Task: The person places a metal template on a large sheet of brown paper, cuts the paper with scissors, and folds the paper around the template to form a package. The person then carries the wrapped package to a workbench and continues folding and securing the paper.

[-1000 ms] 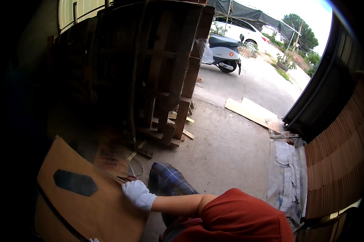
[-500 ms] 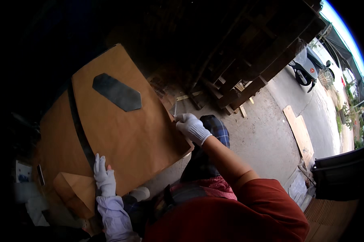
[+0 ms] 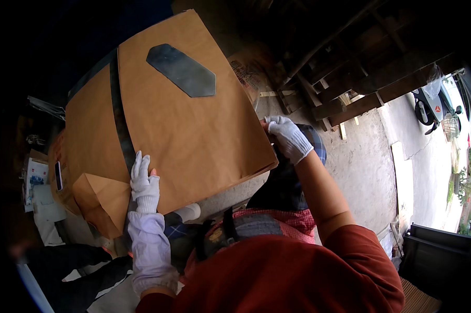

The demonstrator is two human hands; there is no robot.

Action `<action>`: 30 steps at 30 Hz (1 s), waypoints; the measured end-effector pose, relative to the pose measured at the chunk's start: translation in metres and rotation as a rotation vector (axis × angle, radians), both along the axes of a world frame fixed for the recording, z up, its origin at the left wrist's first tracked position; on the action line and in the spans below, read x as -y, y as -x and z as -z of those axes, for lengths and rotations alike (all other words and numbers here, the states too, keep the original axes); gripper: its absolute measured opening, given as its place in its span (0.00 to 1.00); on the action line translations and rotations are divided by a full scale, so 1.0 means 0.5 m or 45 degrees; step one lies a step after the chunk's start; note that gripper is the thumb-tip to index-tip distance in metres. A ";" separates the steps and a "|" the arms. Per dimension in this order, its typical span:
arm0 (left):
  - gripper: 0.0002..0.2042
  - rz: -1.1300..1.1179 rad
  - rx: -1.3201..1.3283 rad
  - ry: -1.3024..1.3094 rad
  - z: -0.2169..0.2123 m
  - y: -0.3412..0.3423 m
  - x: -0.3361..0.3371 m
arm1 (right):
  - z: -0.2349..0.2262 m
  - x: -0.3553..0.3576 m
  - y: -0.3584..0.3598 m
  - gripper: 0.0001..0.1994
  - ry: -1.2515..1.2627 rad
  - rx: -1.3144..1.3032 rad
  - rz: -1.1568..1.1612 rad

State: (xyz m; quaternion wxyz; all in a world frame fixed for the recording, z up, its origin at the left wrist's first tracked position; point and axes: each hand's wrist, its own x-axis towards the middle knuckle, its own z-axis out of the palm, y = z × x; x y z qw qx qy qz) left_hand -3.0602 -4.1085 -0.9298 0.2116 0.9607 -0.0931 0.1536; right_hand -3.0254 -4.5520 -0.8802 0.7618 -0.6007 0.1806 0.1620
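A large sheet of brown paper [image 3: 188, 141] lies on top of a stack, with a dark elongated six-sided piece [image 3: 183, 72] on it. Left of this sheet, a long dark strip [image 3: 119, 104] runs beside its edge. My left hand [image 3: 144, 180], in a white glove, lies with fingers stretched across the lower end of the strip and the paper. At the right edge of the stack my right hand [image 3: 290, 138], also gloved, is closed with curled fingers. Whatever it grips there is hidden.
A folded brown paper flap [image 3: 102, 201] and a phone [image 3: 58, 176] are at the left. Wooden pallets [image 3: 345, 99] stand at the upper right, with a scooter [image 3: 428, 107] beyond. A dark bin-like object [image 3: 436, 245] stands at the lower right.
The view has shifted, so the paper and both hands appear farther right and higher. Against the paper, both hands stay in about the same places.
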 end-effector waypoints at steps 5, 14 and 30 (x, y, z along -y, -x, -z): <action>0.26 -0.050 -0.081 -0.031 -0.021 0.008 -0.004 | -0.018 -0.001 -0.043 0.29 0.376 0.305 -0.238; 0.24 0.112 -0.589 -0.226 -0.136 -0.036 -0.062 | 0.015 -0.017 -0.092 0.05 1.701 1.719 -0.726; 0.15 -0.850 -0.376 -0.037 -0.060 -0.087 0.018 | 0.024 -0.085 -0.147 0.18 1.746 0.668 -0.249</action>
